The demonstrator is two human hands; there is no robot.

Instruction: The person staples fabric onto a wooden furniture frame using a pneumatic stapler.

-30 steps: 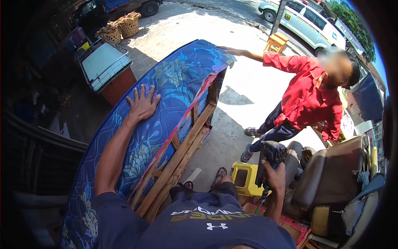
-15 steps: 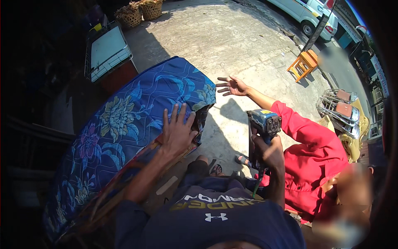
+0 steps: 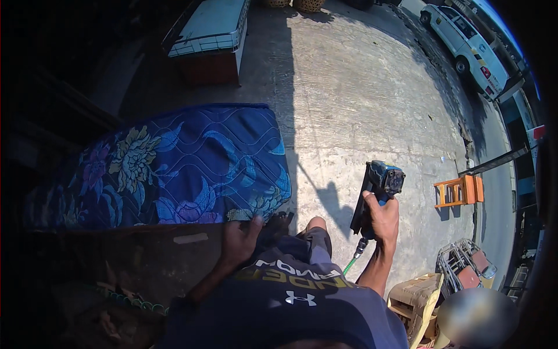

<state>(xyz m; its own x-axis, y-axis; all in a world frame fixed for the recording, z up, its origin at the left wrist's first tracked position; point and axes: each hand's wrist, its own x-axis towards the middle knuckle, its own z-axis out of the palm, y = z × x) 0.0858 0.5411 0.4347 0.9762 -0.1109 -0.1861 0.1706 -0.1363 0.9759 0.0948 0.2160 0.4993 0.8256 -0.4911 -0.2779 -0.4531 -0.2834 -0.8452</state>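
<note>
The blue flowered upholstered piece [image 3: 215, 157] lies across the left half of the view, its near edge just ahead of a dark shirt [image 3: 279, 320] and its right end close to the line where shade gives way to sun. Nearest in, the left hand [image 3: 238, 239] is at that near edge by the right corner, thumb spread from the fingers; the fingers are partly in shadow, and whether they grip the cloth or merely touch it cannot be told. A bare knee [image 3: 317, 223] shows between the hands. The right hand [image 3: 383, 218], well apart from the piece, has its fingers curled closed around the handle of a black and blue air tool [image 3: 385, 176], which is held with its head uppermost. A green hose [image 3: 350, 264] runs from the handle's lower end toward the shirt (similar green coils [image 3: 129, 299] lie in the gloom at lower left). A pale strip [image 3: 190, 238] rests on the shaded ground near the piece. Farther out, at right, are metal-framed chairs [image 3: 465, 270], then an orange wooden stool [image 3: 456, 192] on sunlit concrete [image 3: 360, 104]. Beyond the piece stands a white-topped cabinet [image 3: 212, 26] with a red side; woven baskets [image 3: 308, 5] are cut off at the top edge, and a white van [image 3: 465, 46] stands at upper right.
</note>
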